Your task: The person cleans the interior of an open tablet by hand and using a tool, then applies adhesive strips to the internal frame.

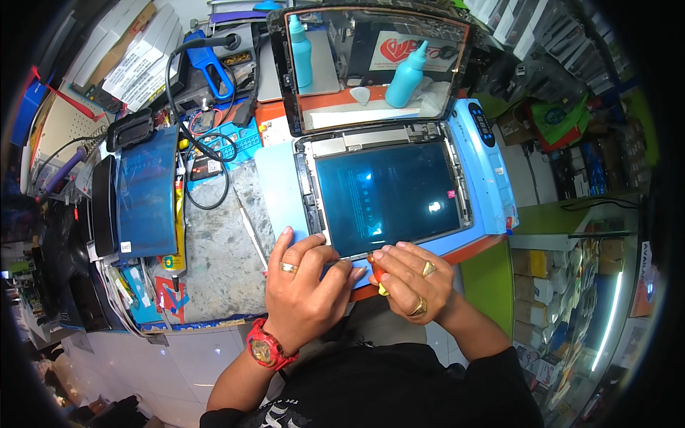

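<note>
An opened tablet (pixel 312 187) lies on a light-blue flat-bed device (pixel 489 178), a dark blue shiny panel (pixel 389 196) filling most of it. At its near left corner is my left hand (pixel 307 274), fingers spread and bent, fingertips on the near edge. My right hand (pixel 419 282) is closed around a small tool (pixel 377 272) with a red and yellow handle, held at the middle of that near edge. Its tip is hidden by my fingers. Beyond the tablet, a dark-framed glass panel (pixel 287 78) stands tilted up.
Two teal squeeze bottles (pixel 407 75) appear within the glass; one may be a reflection. Left of the device, a thin pen-like tool (pixel 250 225) lies on the grey mat (pixel 214 274). A blue flat panel (pixel 146 200), black cable (pixel 168 93) and blue-handled tool (pixel 214 68) crowd the left.
</note>
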Tool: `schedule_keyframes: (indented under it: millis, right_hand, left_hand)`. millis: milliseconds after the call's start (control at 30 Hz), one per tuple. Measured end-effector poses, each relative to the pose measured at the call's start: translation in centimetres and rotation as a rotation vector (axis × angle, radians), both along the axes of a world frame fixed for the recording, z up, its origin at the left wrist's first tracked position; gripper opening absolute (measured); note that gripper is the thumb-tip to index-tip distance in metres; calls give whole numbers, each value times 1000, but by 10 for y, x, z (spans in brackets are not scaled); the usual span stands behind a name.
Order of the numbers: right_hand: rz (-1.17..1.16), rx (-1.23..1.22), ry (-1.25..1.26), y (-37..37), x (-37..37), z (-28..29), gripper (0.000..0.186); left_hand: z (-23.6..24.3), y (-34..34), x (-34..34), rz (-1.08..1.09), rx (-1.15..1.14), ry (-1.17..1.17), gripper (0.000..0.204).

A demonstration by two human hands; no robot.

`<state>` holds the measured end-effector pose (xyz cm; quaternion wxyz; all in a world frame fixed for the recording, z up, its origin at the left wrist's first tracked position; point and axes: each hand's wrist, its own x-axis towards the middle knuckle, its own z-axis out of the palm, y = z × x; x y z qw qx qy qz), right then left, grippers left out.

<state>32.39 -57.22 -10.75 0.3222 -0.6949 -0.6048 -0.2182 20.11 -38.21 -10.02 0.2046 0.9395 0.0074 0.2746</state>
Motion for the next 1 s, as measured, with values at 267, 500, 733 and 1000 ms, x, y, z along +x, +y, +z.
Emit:
schedule_keyframes:
  millis: [267, 500, 733, 1000]
  right_hand:
    - [-26, -7, -45, -5, -9, -10, 31]
    - [-26, 9, -85, -9, -11, -18, 32]
    - [-47, 150, 593, -15, -2, 8, 40]
    - [-169, -3, 812, -50, 39, 34, 27]
  left_hand:
    - [0, 0, 0, -5, -17, -20, 24]
    - [-2, 0, 0, -13, -9, -17, 25]
    - [1, 0, -1, -13, -4, -1, 27]
    - [-1, -1, 0, -1, 11, -4, 22]
